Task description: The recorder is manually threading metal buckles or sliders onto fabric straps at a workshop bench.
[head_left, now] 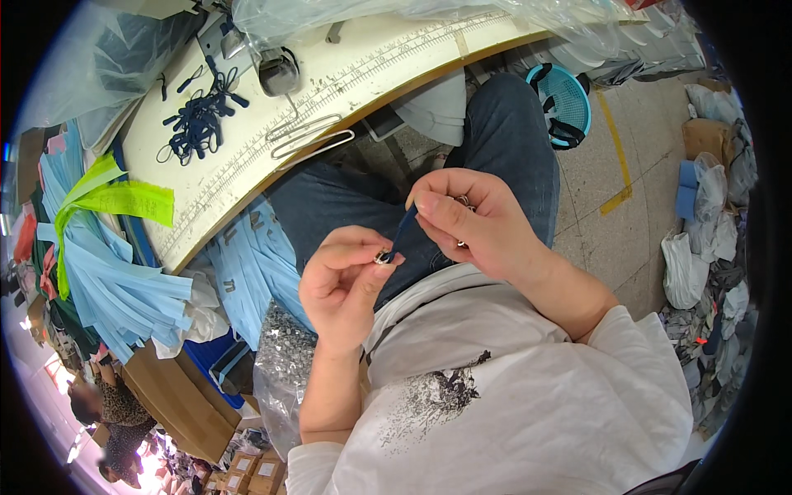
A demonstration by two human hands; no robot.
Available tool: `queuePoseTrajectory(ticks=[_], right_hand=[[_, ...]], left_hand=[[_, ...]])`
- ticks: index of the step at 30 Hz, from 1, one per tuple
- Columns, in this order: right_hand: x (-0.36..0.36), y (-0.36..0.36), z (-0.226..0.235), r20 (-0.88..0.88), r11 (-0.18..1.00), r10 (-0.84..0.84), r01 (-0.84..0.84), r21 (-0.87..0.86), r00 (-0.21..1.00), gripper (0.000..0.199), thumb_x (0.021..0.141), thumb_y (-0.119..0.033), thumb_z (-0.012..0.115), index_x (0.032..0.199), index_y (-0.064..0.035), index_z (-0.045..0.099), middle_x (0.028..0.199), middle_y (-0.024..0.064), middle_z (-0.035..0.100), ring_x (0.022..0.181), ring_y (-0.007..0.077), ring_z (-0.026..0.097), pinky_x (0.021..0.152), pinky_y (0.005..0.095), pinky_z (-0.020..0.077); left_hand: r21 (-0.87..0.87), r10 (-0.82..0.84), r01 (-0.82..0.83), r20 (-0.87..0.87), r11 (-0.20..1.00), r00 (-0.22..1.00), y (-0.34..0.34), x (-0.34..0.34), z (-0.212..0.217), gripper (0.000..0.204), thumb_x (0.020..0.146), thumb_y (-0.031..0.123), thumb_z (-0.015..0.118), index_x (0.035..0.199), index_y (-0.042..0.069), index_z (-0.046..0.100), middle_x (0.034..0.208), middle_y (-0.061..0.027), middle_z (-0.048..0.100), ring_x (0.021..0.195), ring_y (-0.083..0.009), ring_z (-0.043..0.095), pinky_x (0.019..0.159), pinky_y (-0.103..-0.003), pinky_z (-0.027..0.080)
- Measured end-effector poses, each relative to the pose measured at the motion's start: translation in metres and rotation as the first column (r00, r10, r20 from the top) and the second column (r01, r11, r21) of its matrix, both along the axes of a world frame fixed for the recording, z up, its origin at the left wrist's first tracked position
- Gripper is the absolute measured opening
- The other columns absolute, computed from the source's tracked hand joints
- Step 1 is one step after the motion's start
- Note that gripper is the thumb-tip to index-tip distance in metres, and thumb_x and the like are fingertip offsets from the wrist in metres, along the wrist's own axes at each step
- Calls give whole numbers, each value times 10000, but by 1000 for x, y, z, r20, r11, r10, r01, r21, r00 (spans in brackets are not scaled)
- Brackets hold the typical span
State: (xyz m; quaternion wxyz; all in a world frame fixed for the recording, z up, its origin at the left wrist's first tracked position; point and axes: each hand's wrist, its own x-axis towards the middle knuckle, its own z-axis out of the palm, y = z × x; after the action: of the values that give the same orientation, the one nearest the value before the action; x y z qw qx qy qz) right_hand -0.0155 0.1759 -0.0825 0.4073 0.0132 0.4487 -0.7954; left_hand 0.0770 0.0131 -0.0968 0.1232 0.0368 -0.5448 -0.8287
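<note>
Both hands working centre frame, above the lap in blue jeans. Left hand (342,285) is pinching a small metal slider (383,258) between thumb and forefinger, fingers clamped on it. Right hand (470,219) is gripping a dark blue zipper strip (404,227), fingers closed around it; the strip is running down-left from the right fingertips and its lower end is touching the slider. More small metal pieces are showing inside the right fist, can't tell how many. White bench (396,66) is curving across the upper frame with a ruler scale along its edge. Sitting on it: a bundle of dark blue zipper pulls (198,115) at upper left, a wire hook tool (305,136) just right of that, a metal device (279,70) above the wire. Light blue fabric strips (124,280) are hanging at left, tied with a lime green band (115,198). Clear bag of metal sliders (285,371) is sitting lower centre-left, beside the left forearm. Turquoise basket (565,103) on the floor at upper right.
</note>
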Motion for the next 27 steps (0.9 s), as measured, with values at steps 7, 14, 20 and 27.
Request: queuePoseTrajectory(ticks=[7, 14, 20, 27], right_hand=[[0, -1, 5, -23, 1000, 2, -2, 22, 1000, 234, 978, -239, 550, 968, -8, 588, 607, -40, 438, 475, 9, 312, 389, 177, 219], [1, 0, 1, -18, 1000, -10, 10, 26, 1000, 234, 973, -247, 561, 961, -16, 589, 625, -42, 454, 486, 4, 331, 391, 171, 230], [2, 1, 1, -9, 1000, -11, 11, 29, 1000, 229, 970, -240, 566, 963, -12, 588, 648, -42, 467, 505, 1, 347, 393, 170, 246], [3, 0, 1, 4, 1000, -17, 16, 26, 1000, 181, 961, -186, 582, 1004, -14, 618, 673, -70, 470, 518, -20, 326, 409, 170, 228]], left_hand=[[-7, -65, 65, -62, 998, 996, 1, 2, 0, 205, 852, -108, 600, 1044, -44, 575, 980, -171, 609, 850, -213, 627, 785, -308, 541], [-36, 92, -88, 144, 995, 985, 13, 2, 13, 273, 786, -158, 647, 1036, -75, 573, 997, -174, 636, 890, -185, 638, 781, -274, 536], [-288, 151, -106, 137, 952, 979, 11, 4, 12, 303, 737, -176, 676, 1007, -63, 598, 991, -168, 639, 863, -171, 640, 776, -253, 522], [-122, 179, -172, 41, 977, 983, 10, 6, 8, 273, 740, -182, 654, 974, -46, 621, 953, -177, 632, 798, -197, 639, 725, -301, 562]])
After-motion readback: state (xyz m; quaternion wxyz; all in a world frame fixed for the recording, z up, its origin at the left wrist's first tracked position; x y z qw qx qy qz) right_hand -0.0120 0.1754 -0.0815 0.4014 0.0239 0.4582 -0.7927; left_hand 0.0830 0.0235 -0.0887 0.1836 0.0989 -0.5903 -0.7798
